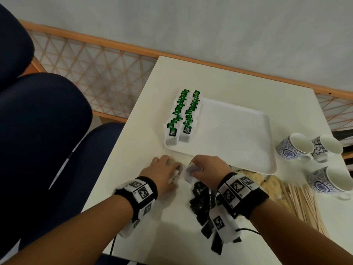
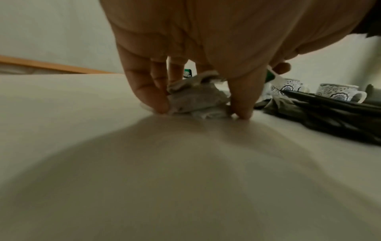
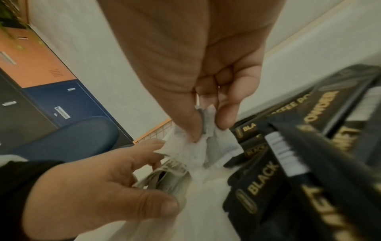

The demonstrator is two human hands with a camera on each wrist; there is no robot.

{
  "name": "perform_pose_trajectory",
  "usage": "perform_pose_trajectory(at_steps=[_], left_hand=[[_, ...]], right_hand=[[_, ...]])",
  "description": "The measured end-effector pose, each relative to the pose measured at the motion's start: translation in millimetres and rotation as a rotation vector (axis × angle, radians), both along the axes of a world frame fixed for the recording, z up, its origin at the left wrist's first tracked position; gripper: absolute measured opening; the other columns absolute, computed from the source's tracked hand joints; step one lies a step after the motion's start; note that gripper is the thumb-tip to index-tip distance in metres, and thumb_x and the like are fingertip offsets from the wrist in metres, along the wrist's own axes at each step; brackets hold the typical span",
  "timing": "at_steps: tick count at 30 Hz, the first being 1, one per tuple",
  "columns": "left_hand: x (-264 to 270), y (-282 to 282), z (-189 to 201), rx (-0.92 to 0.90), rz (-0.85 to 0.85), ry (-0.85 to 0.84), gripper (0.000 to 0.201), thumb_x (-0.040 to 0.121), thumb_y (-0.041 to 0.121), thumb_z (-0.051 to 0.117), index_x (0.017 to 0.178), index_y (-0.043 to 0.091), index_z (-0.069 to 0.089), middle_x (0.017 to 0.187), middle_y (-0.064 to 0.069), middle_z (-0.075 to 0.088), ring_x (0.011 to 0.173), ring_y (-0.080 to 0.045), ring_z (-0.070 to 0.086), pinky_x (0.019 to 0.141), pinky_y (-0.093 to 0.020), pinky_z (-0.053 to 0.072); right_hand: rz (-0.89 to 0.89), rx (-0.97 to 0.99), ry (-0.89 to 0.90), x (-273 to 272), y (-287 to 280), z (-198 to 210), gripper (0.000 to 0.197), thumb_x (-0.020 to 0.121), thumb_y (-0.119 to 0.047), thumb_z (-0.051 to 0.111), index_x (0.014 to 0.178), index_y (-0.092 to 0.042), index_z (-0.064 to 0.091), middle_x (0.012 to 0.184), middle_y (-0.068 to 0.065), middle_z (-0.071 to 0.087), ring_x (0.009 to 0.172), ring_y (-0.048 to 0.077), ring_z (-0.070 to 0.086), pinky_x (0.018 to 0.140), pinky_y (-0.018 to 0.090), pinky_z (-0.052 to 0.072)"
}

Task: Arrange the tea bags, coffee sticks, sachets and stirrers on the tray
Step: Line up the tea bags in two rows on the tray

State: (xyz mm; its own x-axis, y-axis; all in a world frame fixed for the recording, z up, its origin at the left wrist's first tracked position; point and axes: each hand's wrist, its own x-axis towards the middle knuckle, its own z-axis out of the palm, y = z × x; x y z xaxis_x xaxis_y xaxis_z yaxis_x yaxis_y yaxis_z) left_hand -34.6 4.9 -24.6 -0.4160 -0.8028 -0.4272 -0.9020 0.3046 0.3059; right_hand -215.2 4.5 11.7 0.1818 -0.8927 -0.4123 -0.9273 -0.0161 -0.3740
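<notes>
A white table fills the middle of the head view, with dark blue chairs along its left side and a wooden lattice rail behind it. On the table lies a white tray, and two neat rows of green-tagged tea bags stand along its left edge. To the right of the tray, well apart from the hands, sit three blue-patterned cups. Just below the tray's near right corner lies a spread of wooden stirrers beside pale sachets. A heap of black coffee sticks lies on the table under the right wrist. Just in front of the tray's near edge, the left hand has its fingers curled down around a small bunch of loose tea bags, fingertips touching the tabletop. Close beside it, the right hand pinches another tea bag between thumb and fingers, lifted just above the table.
</notes>
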Motion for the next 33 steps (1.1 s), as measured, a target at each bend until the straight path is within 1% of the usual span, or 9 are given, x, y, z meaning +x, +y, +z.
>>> perform_pose_trajectory(at_steps=[3, 7, 12, 16, 21, 23, 25, 29, 33], left_hand=[[0.7, 2.7, -4.4, -0.052, -0.066, -0.057, 0.034, 0.095, 0.024, 0.045, 0.129, 0.022, 0.042, 0.129, -0.007, 0.035, 0.115, -0.027, 0.037, 0.085, -0.037, 0.043], [1.5, -0.9, -2.9, -0.030, -0.070, -0.024, 0.022, 0.094, 0.019, 0.047, 0.116, 0.014, 0.050, 0.117, -0.007, 0.040, 0.106, -0.027, 0.044, 0.081, -0.033, 0.042], [6.4, -8.7, 7.2, 0.199, 0.510, 0.483, 0.004, 0.087, 0.012, 0.054, 0.089, 0.013, 0.057, 0.083, -0.006, 0.056, 0.071, -0.023, 0.057, 0.057, -0.027, 0.046], [0.2, -13.8, 23.1, 0.498, 0.732, 0.787, 0.008, 0.082, 0.004, 0.057, 0.078, 0.011, 0.054, 0.062, -0.010, 0.059, 0.051, -0.020, 0.051, 0.056, -0.035, 0.056], [-6.1, -19.8, 37.7, 0.721, 0.755, 1.092, 0.029, 0.066, 0.020, 0.065, 0.091, 0.008, 0.057, 0.075, -0.017, 0.063, 0.063, -0.026, 0.061, 0.046, -0.025, 0.047], [-7.7, -23.8, 37.6, 0.707, 0.787, 1.135, 0.034, 0.070, 0.025, 0.070, 0.097, 0.008, 0.058, 0.080, -0.019, 0.062, 0.063, -0.023, 0.065, 0.045, -0.025, 0.046], [-7.7, -28.6, 36.5, 0.690, 0.812, 1.135, 0.028, 0.079, 0.019, 0.074, 0.100, 0.010, 0.058, 0.084, -0.022, 0.060, 0.066, -0.024, 0.066, 0.045, -0.025, 0.046], [-7.1, -37.1, 37.5, 0.698, 0.747, 1.231, 0.016, 0.087, 0.010, 0.065, 0.100, 0.006, 0.057, 0.070, -0.018, 0.058, 0.053, -0.020, 0.052, 0.046, -0.022, 0.040], [-9.4, -44.9, 39.1, 0.690, 0.732, 1.226, 0.012, 0.091, 0.012, 0.060, 0.101, 0.005, 0.059, 0.064, -0.010, 0.059, 0.047, -0.013, 0.051, 0.044, -0.020, 0.039]], right_hand=[[-0.008, -0.021, -0.027, -4.0, 2.7, 2.3, 0.003, 0.088, -0.027, 0.053, 0.090, -0.028, 0.055, 0.096, -0.002, 0.064, 0.093, 0.019, 0.055, 0.070, 0.026, 0.036], [-0.029, -0.027, -0.071, -6.1, 1.2, 1.2, 0.015, 0.088, -0.026, 0.054, 0.101, -0.025, 0.061, 0.094, -0.004, 0.063, 0.093, 0.017, 0.057, 0.070, 0.024, 0.037], [-0.121, -0.022, -0.346, -2.2, -3.1, 8.1, 0.006, 0.083, -0.022, 0.063, 0.089, -0.022, 0.065, 0.078, -0.007, 0.065, 0.071, 0.008, 0.057, 0.059, 0.014, 0.042], [-0.195, 0.159, -0.668, 3.1, -8.9, 10.5, 0.008, 0.079, -0.013, 0.068, 0.085, -0.018, 0.068, 0.078, 0.014, 0.069, 0.063, 0.015, 0.056, 0.060, 0.030, 0.046], [-0.197, 0.072, -0.741, 4.2, -22.2, 16.4, 0.020, 0.080, -0.009, 0.071, 0.080, -0.029, 0.070, 0.077, -0.001, 0.071, 0.059, 0.009, 0.056, 0.060, 0.025, 0.047], [-0.223, -0.021, -0.693, 4.2, -27.0, 18.2, 0.019, 0.079, -0.018, 0.073, 0.086, -0.034, 0.066, 0.093, -0.001, 0.066, 0.060, 0.011, 0.052, 0.061, 0.031, 0.050], [-0.271, -0.128, -0.626, 3.1, -31.3, 18.2, 0.026, 0.077, -0.027, 0.075, 0.096, -0.032, 0.058, 0.097, -0.004, 0.054, 0.061, 0.008, 0.050, 0.061, 0.024, 0.048], [-0.289, -0.186, -0.574, 0.7, -41.8, 14.4, 0.017, 0.078, -0.023, 0.072, 0.082, -0.026, 0.055, 0.070, -0.006, 0.055, 0.056, 0.006, 0.046, 0.057, 0.022, 0.042], [-0.257, -0.048, -0.644, 3.0, -46.0, 12.3, 0.012, 0.092, -0.028, 0.056, 0.095, -0.026, 0.067, 0.077, -0.004, 0.068, 0.065, 0.008, 0.061, 0.067, 0.029, 0.054]])
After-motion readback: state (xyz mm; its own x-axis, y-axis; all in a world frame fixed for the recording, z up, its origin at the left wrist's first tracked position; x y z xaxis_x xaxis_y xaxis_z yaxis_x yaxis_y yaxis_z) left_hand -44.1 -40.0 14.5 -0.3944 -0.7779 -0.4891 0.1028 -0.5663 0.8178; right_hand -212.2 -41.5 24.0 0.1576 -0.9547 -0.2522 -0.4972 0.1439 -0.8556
